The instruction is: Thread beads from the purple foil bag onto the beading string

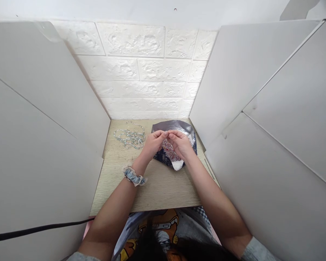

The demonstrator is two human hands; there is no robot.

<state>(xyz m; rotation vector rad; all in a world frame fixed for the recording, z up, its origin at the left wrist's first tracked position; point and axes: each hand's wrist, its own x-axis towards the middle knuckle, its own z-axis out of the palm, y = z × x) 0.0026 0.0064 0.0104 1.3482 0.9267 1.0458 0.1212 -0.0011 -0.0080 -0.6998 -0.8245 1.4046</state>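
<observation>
My left hand (154, 142) and my right hand (180, 143) meet at the fingertips above an opened bag (163, 125) with a silvery inside and a dark blue patterned outside. Thumbs and forefingers are pinched together; whatever lies between them is too small to make out. Inside the bag, below my hands, is a heap of small pink, red and clear beads (171, 154). To the left of my left hand lies a loose tangle of strung pale green and white beads (130, 138). A light blue scrunchie (134, 176) circles my left wrist.
The narrow wooden tabletop (163, 194) sits between a white panel on the left (49, 119) and another on the right (260, 83). A white brick-patterned wall (136, 69) closes the back. A black cable (40, 228) runs in from the lower left.
</observation>
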